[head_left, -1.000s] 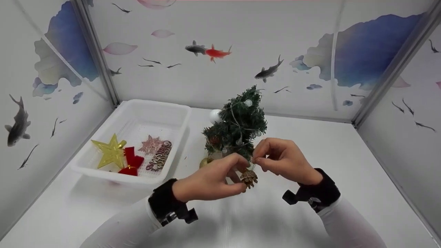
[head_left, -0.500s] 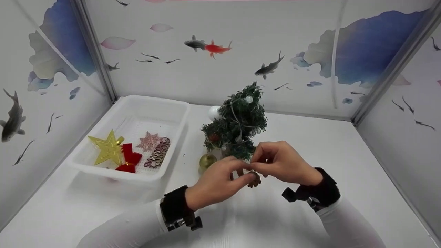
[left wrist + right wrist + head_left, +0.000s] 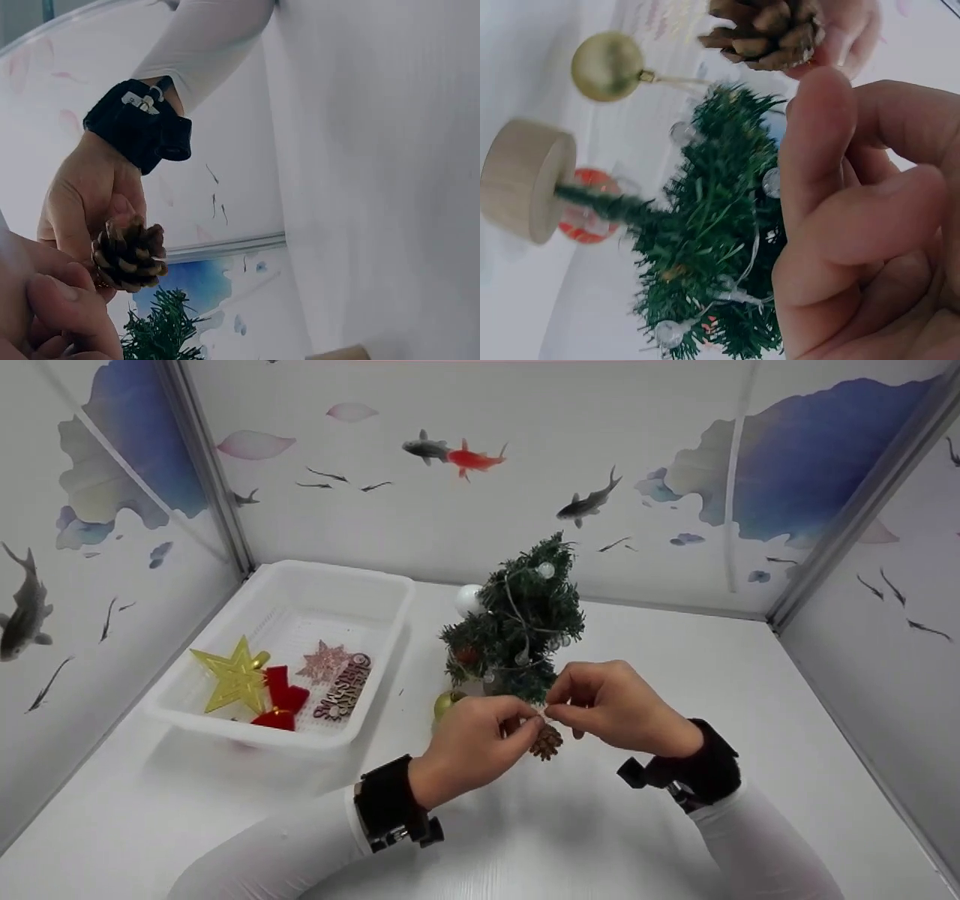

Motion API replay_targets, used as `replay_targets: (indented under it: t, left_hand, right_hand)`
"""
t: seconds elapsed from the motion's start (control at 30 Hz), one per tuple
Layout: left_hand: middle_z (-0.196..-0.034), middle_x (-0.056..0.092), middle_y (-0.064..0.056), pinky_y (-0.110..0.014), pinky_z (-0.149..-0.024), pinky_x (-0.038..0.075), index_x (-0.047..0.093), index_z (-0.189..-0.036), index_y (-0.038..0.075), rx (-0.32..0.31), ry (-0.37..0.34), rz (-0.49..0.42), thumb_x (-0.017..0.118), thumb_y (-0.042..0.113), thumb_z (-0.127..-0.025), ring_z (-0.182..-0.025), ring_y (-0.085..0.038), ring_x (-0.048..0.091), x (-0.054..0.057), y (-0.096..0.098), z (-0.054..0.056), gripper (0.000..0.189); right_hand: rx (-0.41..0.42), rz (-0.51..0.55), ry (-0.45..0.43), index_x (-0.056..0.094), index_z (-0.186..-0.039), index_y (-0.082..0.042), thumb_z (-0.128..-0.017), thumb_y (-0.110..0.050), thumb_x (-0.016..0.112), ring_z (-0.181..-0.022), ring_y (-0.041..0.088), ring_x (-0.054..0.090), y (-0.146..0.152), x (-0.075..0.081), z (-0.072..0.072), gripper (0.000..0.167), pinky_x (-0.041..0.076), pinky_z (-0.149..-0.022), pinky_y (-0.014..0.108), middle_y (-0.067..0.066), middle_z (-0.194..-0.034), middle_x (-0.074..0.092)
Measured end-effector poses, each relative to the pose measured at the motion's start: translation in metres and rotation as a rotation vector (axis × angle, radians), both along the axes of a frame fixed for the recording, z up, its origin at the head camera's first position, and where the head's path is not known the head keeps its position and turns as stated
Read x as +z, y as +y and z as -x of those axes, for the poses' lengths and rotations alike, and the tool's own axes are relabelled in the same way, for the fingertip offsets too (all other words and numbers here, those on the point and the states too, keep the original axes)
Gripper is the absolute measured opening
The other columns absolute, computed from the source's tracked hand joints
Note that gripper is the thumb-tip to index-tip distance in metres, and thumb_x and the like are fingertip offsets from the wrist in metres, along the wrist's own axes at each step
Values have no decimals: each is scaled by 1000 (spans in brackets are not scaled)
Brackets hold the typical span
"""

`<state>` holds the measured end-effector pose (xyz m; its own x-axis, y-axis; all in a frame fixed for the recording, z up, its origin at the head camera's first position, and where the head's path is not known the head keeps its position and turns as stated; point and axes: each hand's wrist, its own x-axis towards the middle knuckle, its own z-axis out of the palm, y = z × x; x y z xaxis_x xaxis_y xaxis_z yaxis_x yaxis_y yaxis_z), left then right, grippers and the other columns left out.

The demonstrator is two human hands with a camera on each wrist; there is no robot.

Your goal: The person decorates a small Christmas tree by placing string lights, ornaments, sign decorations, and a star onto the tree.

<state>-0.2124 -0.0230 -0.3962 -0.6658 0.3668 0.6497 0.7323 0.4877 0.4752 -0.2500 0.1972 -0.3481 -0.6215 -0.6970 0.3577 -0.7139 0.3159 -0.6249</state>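
A brown pine cone ornament (image 3: 546, 742) hangs just below the fingertips of both hands, in front of a small artificial Christmas tree (image 3: 517, 622). My left hand (image 3: 476, 746) pinches at its top with thumb and forefinger. From the other side my right hand (image 3: 622, 709) pinches at the same spot; the thin hanging loop is mostly hidden by the fingers. The left wrist view shows the cone's scales (image 3: 129, 259) beside both hands. In the right wrist view, the tree's wooden base (image 3: 525, 180) and a gold ball (image 3: 607, 66) on a cord appear.
To the left stands a white plastic basket (image 3: 405, 607) with a gold star (image 3: 232, 679), a red bow (image 3: 285, 697), a pink glitter snowflake (image 3: 324, 660) and a lettered ornament (image 3: 345, 686). A white ball (image 3: 469, 600) hangs on the tree. Printed panels (image 3: 337, 525) enclose the table.
My left hand has shifted right and its fingers have moved from the pine cone's side to its top, meeting the right fingertips. The head view has tilted slightly down.
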Motion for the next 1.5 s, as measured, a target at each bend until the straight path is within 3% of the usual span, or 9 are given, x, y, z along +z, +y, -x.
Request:
replay_targets:
  t: [0.17,0.3,0.57,0.77,1.03,1.23,1.5]
  left_hand:
    - [-53,50,14,-20,-38,17,67,-76,28,257,315,184,58,26,-92,-41,0,39,-4,4,4,18]
    - [-44,37,12,-25,-36,10,54,-61,27,374,383,263,57,30,-89,-35,-5,30,-2,5,5,28]
    - [-46,24,10,-24,-39,7,42,-57,23,365,393,258,59,24,-88,-35,-6,22,4,3,13,36]
    - [-45,28,8,-25,-37,12,42,-56,21,397,388,272,61,25,-88,-34,-11,33,9,5,18,37]
    - [-43,31,6,-28,-34,14,44,-56,22,434,367,368,62,30,-87,-34,-14,38,4,7,17,37]
    - [-43,32,6,-28,-35,14,43,-55,22,432,413,375,64,27,-85,-34,-13,38,2,8,19,37]
    - [-41,33,6,-33,-29,18,43,-55,22,499,524,438,62,33,-87,-31,-15,36,-3,9,18,38]
  right_hand:
    - [-84,-81,237,62,-89,-19,-89,-10,67,-59,2,57,-2,-9,5,11,47,-54,19,-13,-78,64]
    - [-148,-114,398,60,-87,-22,-86,-9,66,-66,-2,54,-4,-12,7,14,46,-58,19,-17,-78,60]
    - [-172,-41,357,63,-86,-21,-87,-7,64,-69,-2,57,-8,-10,5,14,48,-63,19,-17,-79,61]
    - [-230,-29,427,67,-89,-19,-88,-6,62,-71,-3,57,-13,-11,4,14,48,-63,19,-14,-82,63]
    - [-265,-61,424,69,-86,-21,-86,-8,67,-69,-3,57,-13,-16,4,13,49,-61,23,-14,-80,64]
    - [-273,-111,509,67,-85,-21,-86,-12,71,-65,-2,53,-11,-17,6,10,46,-59,21,-14,-79,63]
    - [-303,-165,461,68,-85,-26,-86,-20,74,-64,-2,52,-11,-18,5,9,46,-60,21,-17,-78,63]
